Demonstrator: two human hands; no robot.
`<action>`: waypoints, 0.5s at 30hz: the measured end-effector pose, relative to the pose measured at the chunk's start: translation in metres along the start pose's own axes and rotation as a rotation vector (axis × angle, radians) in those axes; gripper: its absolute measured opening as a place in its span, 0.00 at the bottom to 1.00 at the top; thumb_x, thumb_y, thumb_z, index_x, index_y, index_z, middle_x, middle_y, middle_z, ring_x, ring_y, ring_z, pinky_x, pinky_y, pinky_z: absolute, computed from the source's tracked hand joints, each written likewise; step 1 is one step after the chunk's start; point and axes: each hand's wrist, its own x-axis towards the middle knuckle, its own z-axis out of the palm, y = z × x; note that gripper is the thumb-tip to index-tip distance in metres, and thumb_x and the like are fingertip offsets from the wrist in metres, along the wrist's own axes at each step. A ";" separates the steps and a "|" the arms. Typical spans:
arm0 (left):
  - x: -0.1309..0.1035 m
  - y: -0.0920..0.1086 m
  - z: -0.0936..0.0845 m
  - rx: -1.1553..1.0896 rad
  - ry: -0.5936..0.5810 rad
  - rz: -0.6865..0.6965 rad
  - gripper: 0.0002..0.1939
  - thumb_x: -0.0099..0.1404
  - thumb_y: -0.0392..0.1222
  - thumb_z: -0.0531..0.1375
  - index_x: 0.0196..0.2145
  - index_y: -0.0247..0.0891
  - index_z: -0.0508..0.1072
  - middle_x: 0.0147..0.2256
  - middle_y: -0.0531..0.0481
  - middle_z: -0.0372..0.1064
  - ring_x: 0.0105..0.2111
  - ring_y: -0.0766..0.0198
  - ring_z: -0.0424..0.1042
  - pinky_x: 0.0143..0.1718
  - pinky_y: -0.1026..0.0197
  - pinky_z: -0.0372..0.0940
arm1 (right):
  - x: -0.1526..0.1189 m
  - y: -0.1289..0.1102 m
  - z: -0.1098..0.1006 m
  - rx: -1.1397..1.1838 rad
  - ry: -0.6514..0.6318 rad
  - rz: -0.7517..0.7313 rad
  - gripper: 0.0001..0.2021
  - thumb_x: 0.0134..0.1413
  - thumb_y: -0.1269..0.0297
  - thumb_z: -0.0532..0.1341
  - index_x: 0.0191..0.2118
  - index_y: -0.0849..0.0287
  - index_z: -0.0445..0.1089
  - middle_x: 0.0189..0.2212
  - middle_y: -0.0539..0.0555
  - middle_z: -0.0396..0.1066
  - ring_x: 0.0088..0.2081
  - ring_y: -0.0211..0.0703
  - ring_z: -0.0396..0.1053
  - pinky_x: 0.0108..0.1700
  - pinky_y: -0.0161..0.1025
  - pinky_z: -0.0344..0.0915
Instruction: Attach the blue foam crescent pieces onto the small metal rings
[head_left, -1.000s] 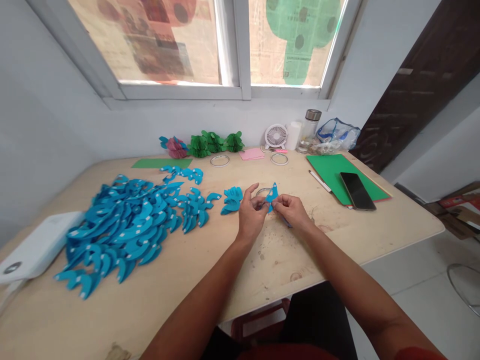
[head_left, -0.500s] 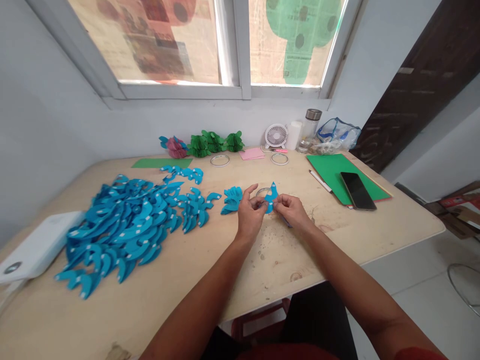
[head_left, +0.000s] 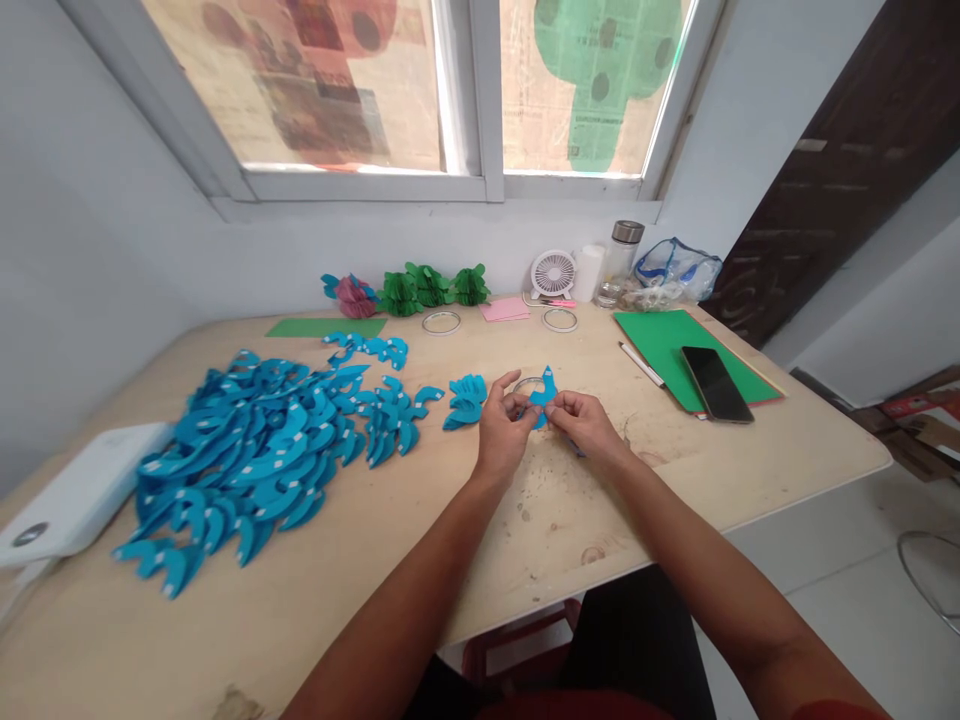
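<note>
Between my two hands is a curved blue paper piece (head_left: 545,386) with small white squares on it. My left hand (head_left: 505,425) pinches its lower left side, thumb and index finger together. From the right, my right hand (head_left: 583,420) grips the same piece with its fingertips. A ring-shaped roll of tape (head_left: 528,385) lies just behind the fingers, partly hidden. Left of my left hand sits a small fanned stack of blue paper pieces (head_left: 465,400). Farther left spreads a large heap of similar blue paper pieces (head_left: 262,440), many bearing white squares.
Along the wall stand green paper shapes (head_left: 431,286), a small fan (head_left: 553,273) and a glass bottle (head_left: 621,262). Two more tape rolls (head_left: 441,322) lie near the back. A phone (head_left: 716,383) rests on green sheets (head_left: 660,340) beside a pen (head_left: 641,364). A white device (head_left: 82,490) is at left.
Both hands stay in nearly the same place, still holding the blue paper piece. My fingers have shifted slightly on its lower part, and the view has moved a little.
</note>
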 end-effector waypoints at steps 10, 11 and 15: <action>-0.002 0.010 0.000 -0.068 -0.034 0.053 0.29 0.58 0.44 0.59 0.56 0.36 0.59 0.32 0.48 0.73 0.33 0.64 0.72 0.36 0.62 0.66 | 0.000 -0.001 -0.002 0.053 0.052 0.065 0.15 0.41 0.53 0.63 0.22 0.59 0.62 0.13 0.43 0.56 0.15 0.28 0.47 0.18 0.30 0.43; -0.001 0.009 0.000 -0.077 -0.024 0.043 0.29 0.59 0.45 0.58 0.56 0.36 0.59 0.32 0.48 0.73 0.33 0.64 0.72 0.36 0.62 0.66 | 0.000 0.000 -0.002 0.048 0.046 0.064 0.15 0.41 0.53 0.63 0.22 0.59 0.63 0.13 0.43 0.56 0.15 0.28 0.47 0.18 0.31 0.43; -0.001 0.009 -0.002 -0.046 -0.023 0.023 0.32 0.54 0.39 0.62 0.56 0.37 0.59 0.31 0.49 0.73 0.31 0.65 0.71 0.33 0.63 0.65 | 0.000 0.000 -0.002 0.046 0.001 0.044 0.14 0.41 0.54 0.62 0.22 0.59 0.62 0.14 0.43 0.57 0.15 0.28 0.47 0.18 0.31 0.42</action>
